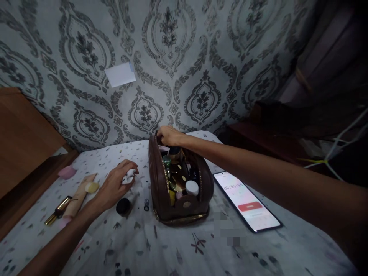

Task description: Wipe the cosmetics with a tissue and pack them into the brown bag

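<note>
A brown makeup bag (184, 209) stands unzipped in the middle of the bed. Inside it lie several cosmetics, among them a white-capped jar (192, 188) and a green-topped bottle (166, 160). My right hand (170, 136) reaches across to the bag's far end, its fingers curled over the rim there; the fingertips are partly hidden. To the left of the bag, my left hand (116, 183) is closed around a crumpled white tissue (129, 176), just above the sheet. A small round black jar (123, 206) sits close to that hand.
Left of my left forearm lie a beige tube (76, 197), a gold-and-dark lipstick tube (59, 210), a yellowish sponge (92, 187) and a pink sponge (67, 172). A phone (247, 201) showing a timer lies right of the bag. Behind is a patterned wall (169, 88); wooden furniture (27, 138) borders the left.
</note>
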The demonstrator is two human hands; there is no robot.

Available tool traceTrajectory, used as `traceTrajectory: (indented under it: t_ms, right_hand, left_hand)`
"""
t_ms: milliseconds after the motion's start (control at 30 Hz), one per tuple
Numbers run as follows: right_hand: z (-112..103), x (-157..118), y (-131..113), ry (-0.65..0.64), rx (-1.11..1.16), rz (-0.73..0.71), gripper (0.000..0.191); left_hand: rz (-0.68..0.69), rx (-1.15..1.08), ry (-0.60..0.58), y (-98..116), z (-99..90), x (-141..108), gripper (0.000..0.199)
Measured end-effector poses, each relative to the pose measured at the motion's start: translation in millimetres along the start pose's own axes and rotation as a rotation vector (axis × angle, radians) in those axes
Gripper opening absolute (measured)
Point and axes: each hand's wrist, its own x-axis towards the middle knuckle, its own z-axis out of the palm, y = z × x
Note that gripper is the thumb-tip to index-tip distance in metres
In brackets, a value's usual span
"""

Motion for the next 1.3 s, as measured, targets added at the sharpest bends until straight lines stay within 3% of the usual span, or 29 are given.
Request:
traceTrajectory:
  t_ms: [333,633,767,1067,1300]
  right_hand:
    - [1,7,4,0.002,0.041,0.064,0.038]
    - [6,17,11,0.008,0.039,0.022,0.038]
    - [8,23,18,0.048,-0.026,-0.054,0.037]
    - [-11,19,31,0.044,-0.178,-0.419,0.021]
    - [-32,18,42,0.153,-0.19,-0.436,0.019]
  left_hand:
    - [0.013,-0.011,-0.002,-3,2.5,-6,0.015]
    - [0.017,-0.012,-0.016,-22,10.3,-18,0.015]
    - [-0.001,0.0,-0.024,-24,13.4,-22,0.015]
    - [0.016,0.009,-0.019,-27,11.1,-23,0.019]
    - [0.047,0.001,-0.034,-23,10.5,-17,0.018]
